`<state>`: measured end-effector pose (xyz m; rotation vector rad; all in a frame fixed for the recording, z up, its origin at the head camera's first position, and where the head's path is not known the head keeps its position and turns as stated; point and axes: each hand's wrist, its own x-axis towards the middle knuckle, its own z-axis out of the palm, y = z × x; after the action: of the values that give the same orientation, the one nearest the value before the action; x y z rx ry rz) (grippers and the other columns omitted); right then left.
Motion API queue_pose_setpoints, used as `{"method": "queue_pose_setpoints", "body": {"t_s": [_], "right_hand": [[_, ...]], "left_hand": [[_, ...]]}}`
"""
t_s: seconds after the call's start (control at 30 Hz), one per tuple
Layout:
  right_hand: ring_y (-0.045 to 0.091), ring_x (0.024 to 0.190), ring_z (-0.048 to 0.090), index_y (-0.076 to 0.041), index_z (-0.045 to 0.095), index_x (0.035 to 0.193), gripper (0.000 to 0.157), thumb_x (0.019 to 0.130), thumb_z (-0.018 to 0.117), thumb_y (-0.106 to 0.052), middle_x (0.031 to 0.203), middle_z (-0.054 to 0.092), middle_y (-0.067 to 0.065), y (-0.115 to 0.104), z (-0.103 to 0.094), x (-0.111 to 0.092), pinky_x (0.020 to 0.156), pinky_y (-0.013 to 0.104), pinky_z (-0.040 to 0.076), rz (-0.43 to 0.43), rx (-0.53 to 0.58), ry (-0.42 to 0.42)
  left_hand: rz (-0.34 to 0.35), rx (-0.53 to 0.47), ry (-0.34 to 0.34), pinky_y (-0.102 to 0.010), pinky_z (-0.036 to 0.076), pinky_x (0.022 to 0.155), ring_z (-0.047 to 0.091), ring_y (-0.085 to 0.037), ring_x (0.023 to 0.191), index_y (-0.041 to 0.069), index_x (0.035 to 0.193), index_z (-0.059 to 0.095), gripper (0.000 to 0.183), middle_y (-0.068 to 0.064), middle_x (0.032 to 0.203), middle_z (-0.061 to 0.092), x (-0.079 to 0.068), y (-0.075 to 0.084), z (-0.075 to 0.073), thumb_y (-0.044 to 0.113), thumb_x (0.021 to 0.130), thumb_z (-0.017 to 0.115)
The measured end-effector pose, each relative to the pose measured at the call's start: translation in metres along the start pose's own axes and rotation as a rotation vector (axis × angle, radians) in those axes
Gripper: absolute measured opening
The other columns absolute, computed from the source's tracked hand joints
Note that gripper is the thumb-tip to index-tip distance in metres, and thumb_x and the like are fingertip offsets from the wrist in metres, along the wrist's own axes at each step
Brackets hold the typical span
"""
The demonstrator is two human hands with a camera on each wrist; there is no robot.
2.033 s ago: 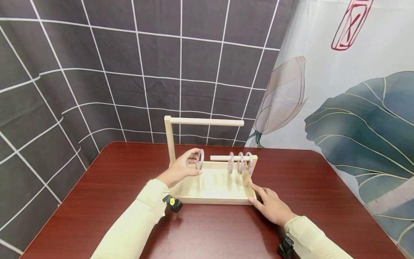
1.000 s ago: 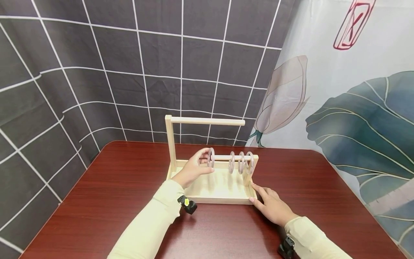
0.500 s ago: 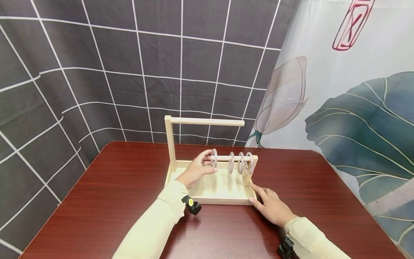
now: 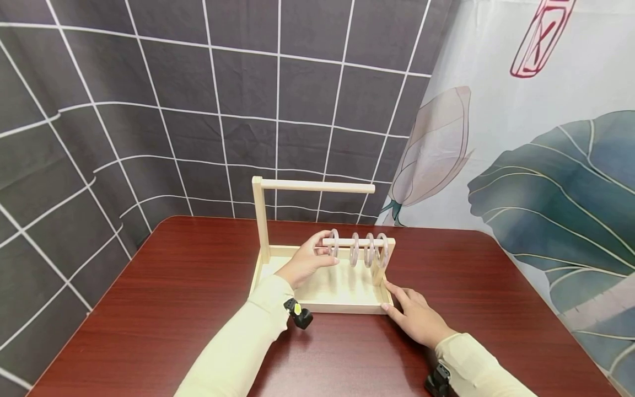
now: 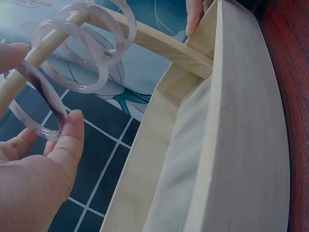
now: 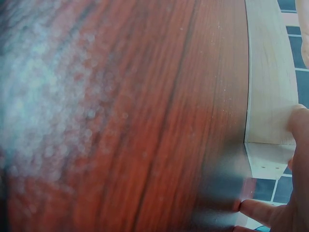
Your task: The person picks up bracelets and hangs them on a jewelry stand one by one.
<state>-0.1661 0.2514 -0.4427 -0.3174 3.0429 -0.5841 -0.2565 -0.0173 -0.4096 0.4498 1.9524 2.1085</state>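
My left hand [image 4: 308,261] pinches a pale, purple-streaked bangle [image 5: 46,92] between thumb and fingers. That bangle encircles the lower wooden rod [image 4: 345,242] near its free left end. Farther right on the same rod hang three similar bangles [image 5: 103,72], grouped toward the post. The rod belongs to a wooden display stand with a shallow tray base [image 4: 342,309]. At the tray's front right corner rests my right hand [image 4: 418,320], its thumb at the front edge and its fingers along the right side.
Above the lower rod, a longer upper rod [image 4: 317,186] extends right from a tall post [image 4: 261,220] and carries no bangle. The stand sits on a reddish-brown table [image 4: 188,264]. Behind it hang a dark grid-patterned cloth [image 4: 243,138] and a white floral cloth [image 4: 496,127].
My left hand has carried the bangle rightward, from left of the lower rod's free end to around the rod and a little along it. The right hand has stayed at the tray corner.
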Motion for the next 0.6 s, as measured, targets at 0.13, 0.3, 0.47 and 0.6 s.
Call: {"method": "queue_pose_setpoints", "body": {"t_s": [0.13,0.3,0.47,0.6], "right_hand": [[0.041,0.127,0.042,-0.019,0.042,0.146,0.060,0.096,0.049,-0.051,0.132,0.050,0.020,-0.0007,-0.0003,-0.0001,0.095,0.059,0.041,-0.003,0.002,0.005],[0.042,0.127,0.042,-0.019,0.042,0.146,0.060,0.096,0.050,-0.050,0.132,0.051,0.021,-0.0008,-0.0001,0.0000,0.094,0.060,0.041,-0.005,0.003,0.009],[0.042,0.127,0.042,-0.019,0.042,0.146,0.060,0.095,0.050,-0.050,0.132,0.051,0.020,-0.0009,-0.0002,0.0001,0.094,0.060,0.041,-0.009,0.004,0.008],[0.042,0.126,0.043,-0.019,0.042,0.146,0.059,0.096,0.050,-0.050,0.131,0.051,0.020,-0.0013,-0.0001,0.0001,0.094,0.060,0.041,-0.009,0.005,0.010]], "left_hand": [[-0.014,0.007,0.008,-0.025,0.049,0.083,0.055,-0.017,0.097,0.002,0.144,0.036,0.073,-0.014,0.118,0.052,0.0014,-0.0001,0.0019,-0.004,0.078,0.067],[-0.035,0.019,0.017,-0.025,0.049,0.082,0.056,-0.016,0.096,0.004,0.145,0.037,0.074,-0.014,0.118,0.054,0.0034,-0.0017,0.0035,-0.003,0.077,0.067],[-0.045,0.024,0.019,-0.025,0.049,0.083,0.056,-0.016,0.096,0.004,0.145,0.037,0.074,-0.016,0.118,0.055,0.0041,-0.0019,0.0048,-0.002,0.077,0.068],[-0.050,0.015,0.011,-0.025,0.049,0.083,0.056,-0.015,0.095,0.005,0.145,0.037,0.074,-0.015,0.117,0.056,0.0050,-0.0023,0.0059,-0.003,0.078,0.068]]}}
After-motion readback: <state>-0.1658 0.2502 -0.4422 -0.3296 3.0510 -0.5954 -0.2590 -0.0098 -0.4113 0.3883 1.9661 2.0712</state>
